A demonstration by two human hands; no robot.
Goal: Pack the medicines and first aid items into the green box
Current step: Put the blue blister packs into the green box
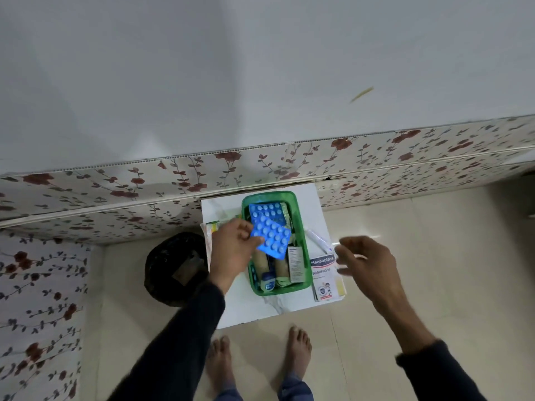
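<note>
Pinching a blue blister strip (269,230) over the green box (301,215), left grip (234,250) (right (367,259) open).

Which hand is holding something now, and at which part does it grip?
The left hand pinches the blue blister strip at its left edge, over the green box. The right hand holds nothing.

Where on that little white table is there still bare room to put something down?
The front strip of the white table, between the green box and the near edge, is bare. The right side is crowded by the Hansaplast box and a tube.
</note>
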